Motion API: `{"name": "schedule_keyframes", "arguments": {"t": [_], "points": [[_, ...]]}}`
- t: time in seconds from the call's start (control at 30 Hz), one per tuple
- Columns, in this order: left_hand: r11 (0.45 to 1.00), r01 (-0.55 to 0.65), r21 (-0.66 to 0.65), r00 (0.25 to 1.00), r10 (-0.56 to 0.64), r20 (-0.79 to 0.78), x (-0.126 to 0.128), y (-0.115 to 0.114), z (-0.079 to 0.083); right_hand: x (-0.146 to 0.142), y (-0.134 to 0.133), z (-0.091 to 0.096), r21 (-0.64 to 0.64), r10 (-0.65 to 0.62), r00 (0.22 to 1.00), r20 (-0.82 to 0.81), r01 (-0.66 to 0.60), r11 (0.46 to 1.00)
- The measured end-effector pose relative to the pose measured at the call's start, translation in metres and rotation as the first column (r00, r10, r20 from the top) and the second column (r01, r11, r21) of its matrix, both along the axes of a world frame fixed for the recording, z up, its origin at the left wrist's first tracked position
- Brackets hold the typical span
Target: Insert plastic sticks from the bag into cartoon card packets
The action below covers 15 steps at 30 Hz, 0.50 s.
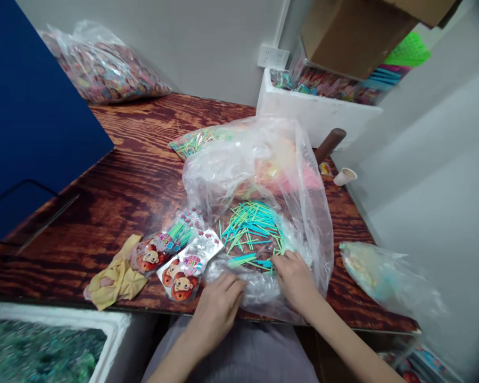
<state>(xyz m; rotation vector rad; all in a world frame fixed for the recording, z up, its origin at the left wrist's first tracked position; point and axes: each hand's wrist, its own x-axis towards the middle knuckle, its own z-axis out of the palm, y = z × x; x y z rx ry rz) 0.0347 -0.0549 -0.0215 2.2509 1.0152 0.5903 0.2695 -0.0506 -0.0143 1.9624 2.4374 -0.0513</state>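
Note:
A large clear plastic bag [227, 170] lies open on the table, with a pile of thin green and blue plastic sticks [249, 226] in its mouth. My right hand [293, 279] has its fingers curled together at the ends of a few sticks near the bag's front. To its left, my left hand [221, 300] is closed, fingers bent down at the bag's front edge; its fingertips are partly hidden, and what they hold cannot be made out. Beside my left hand lie a printed pouch [187, 271] with cartoon figures and a similar pouch [165, 244] containing green sticks.
A yellow cloth [117, 276] lies at the front left. Behind the bag stand a white foam box [319, 114], a brown cylinder [331, 144] and a paper cup [345, 176]. Another plastic bag [377, 271] rests at right. A blue panel [35, 117] borders the left.

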Motion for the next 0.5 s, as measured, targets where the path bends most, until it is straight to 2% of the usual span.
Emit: {"name": "schedule_keyframes", "arguments": {"t": [0.1,0.2,0.33,0.5], "points": [[1.000,0.024,-0.019,0.988,-0.027,-0.150,0.001,0.003,-0.005,0.000,0.001,0.000,0.003,-0.031,0.998,0.051,0.031,1.000],[0.998,0.060,-0.031,0.970,-0.065,-0.236,-0.001,0.008,-0.004,-0.002,0.005,0.003,0.016,-0.034,0.994,0.107,0.032,0.999],[0.997,0.064,-0.044,0.957,-0.074,-0.280,0.000,0.008,-0.002,0.002,0.010,0.010,0.003,-0.035,0.988,0.150,0.035,0.999],[0.996,0.057,-0.067,0.950,-0.075,-0.302,0.000,0.006,0.001,0.019,0.017,0.015,-0.074,-0.100,0.977,0.190,0.116,0.991]]}}
